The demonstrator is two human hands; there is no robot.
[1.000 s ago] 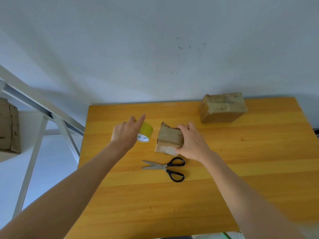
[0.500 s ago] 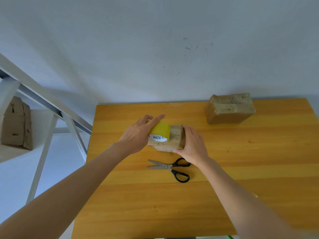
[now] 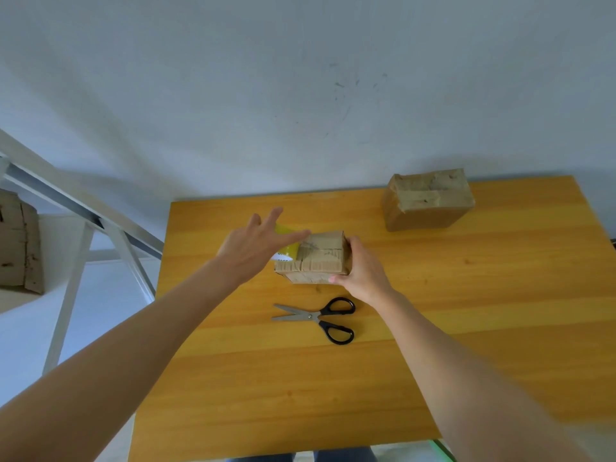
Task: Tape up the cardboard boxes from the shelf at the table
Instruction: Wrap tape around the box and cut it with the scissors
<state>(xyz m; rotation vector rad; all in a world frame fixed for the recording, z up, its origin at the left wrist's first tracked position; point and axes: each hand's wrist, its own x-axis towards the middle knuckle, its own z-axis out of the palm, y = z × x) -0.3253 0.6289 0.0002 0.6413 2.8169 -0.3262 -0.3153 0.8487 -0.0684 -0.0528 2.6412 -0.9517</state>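
Both bare forearms come in from the lower corners of the frame and meet a little above the centre. The left hand [image 3: 256, 248] is stretched forward with its back turned up. Its fingers [image 3: 298, 234] are straight and spread, and they lie over a tape roll [image 3: 289, 250], which the hand holds from above. The thumb is hidden, so I cannot tell how it helps. The roll is glossy yellow with a white inner ring, and it touches the left end of the small cardboard box [image 3: 320, 258].

The right hand [image 3: 361, 271] grips the right end of this box. Its fingers are curled over the top edge and the thumb presses the near side. The box stands on the table [image 3: 466, 328], near the middle of the frame. It is low and rectangular, of rough brown cardboard, with a corrugated edge along the near top.

The table is smooth wood of orange-yellow colour with long grain lines. Below the box in the frame lie scissors [image 3: 316, 316] with grey metal blades, slightly open, and black plastic handles.

In the upper right stands a larger box [image 3: 428, 200], well apart, its top crossed by dull brownish tape. At the left edge are a white metal shelf frame [image 3: 76, 208] and worn cardboard [image 3: 20, 241].
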